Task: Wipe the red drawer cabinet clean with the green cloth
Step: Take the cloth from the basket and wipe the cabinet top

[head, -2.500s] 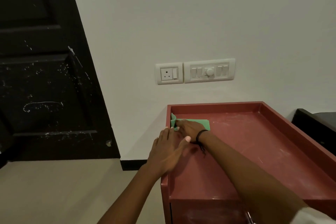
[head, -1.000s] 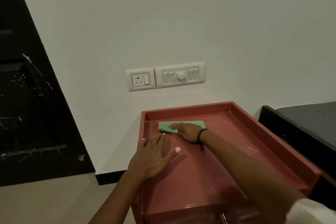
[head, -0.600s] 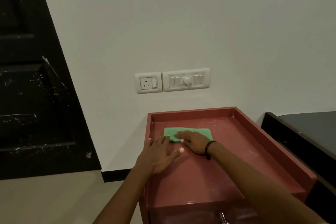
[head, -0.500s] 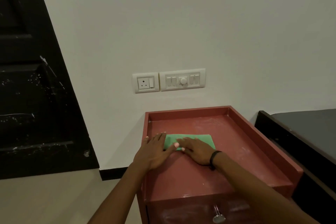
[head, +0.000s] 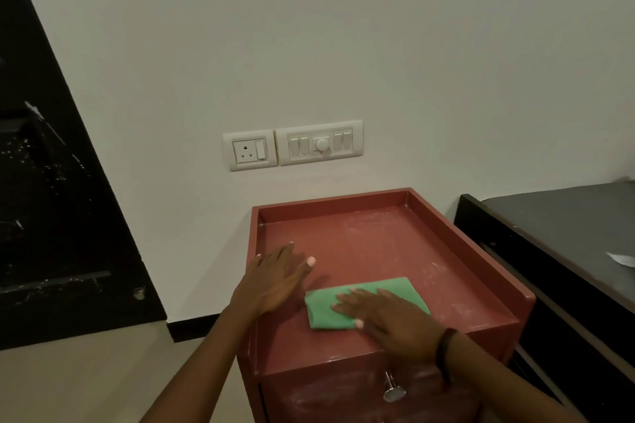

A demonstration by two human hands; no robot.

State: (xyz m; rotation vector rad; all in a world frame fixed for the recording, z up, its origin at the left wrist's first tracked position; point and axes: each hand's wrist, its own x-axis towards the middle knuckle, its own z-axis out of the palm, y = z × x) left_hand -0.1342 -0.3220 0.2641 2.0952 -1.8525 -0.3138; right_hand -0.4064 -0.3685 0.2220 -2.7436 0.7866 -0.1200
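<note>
The red drawer cabinet (head: 378, 244) stands against the white wall, its top a shallow tray with raised rims and pale dusty streaks. A folded green cloth (head: 326, 311) lies flat near the front of the top. My right hand (head: 388, 319) presses on the cloth with fingers spread flat, covering its middle. My left hand (head: 275, 282) rests flat on the top at the left rim, fingers apart, holding nothing. A metal drawer knob (head: 393, 391) shows on the front below.
A white socket plate (head: 249, 150) and switch plate (head: 319, 143) sit on the wall above the cabinet. A black door (head: 51, 216) stands at left. A dark table (head: 556, 233) adjoins the cabinet on the right, with a white scrap (head: 622, 259) on it.
My right hand has dragged the green cloth from the back left corner toward the front of the top. My left hand has stayed flat near the left rim.
</note>
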